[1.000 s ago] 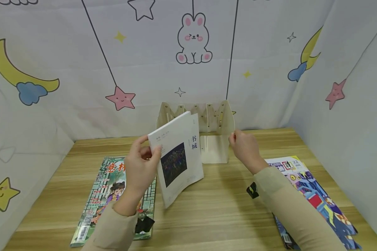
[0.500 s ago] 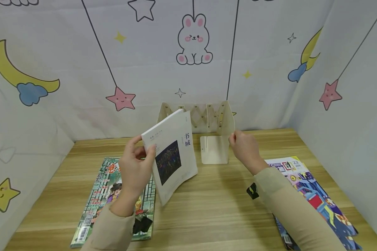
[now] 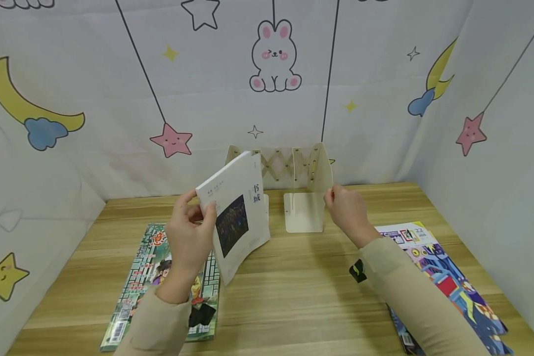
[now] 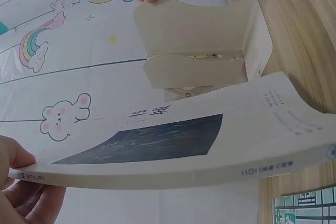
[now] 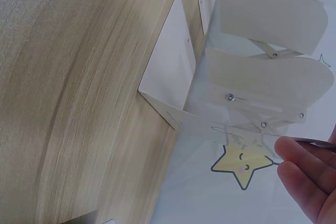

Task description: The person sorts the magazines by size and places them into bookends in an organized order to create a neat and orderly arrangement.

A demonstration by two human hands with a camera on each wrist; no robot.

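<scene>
My left hand (image 3: 189, 232) grips a white paperback magazine (image 3: 233, 222) near the top of its spine, thumb on the cover and fingers behind. The magazine is raised and tilted, its lower corner curling. It partly covers the left side of a cream expandable bookend (image 3: 322, 170) at the table's back. With thumb and fingers, my right hand (image 3: 348, 210) pinches the front edge of the bookend's right end panel. Upright dividers (image 5: 268, 80) and riveted crossing bars show in the right wrist view. The magazine's spine faces the camera in the left wrist view.
A green illustrated magazine (image 3: 135, 284) lies on the left of the wooden table (image 3: 289, 306), partly under my left arm. Several colourful magazines (image 3: 447, 279) overlap at the right, partly under my right sleeve. A patterned curtain (image 3: 374, 59) hangs behind.
My left hand and the white magazine have moved left and slightly up, uncovering more of the bookend's middle and a left base plate. The right hand stays at the end panel.
</scene>
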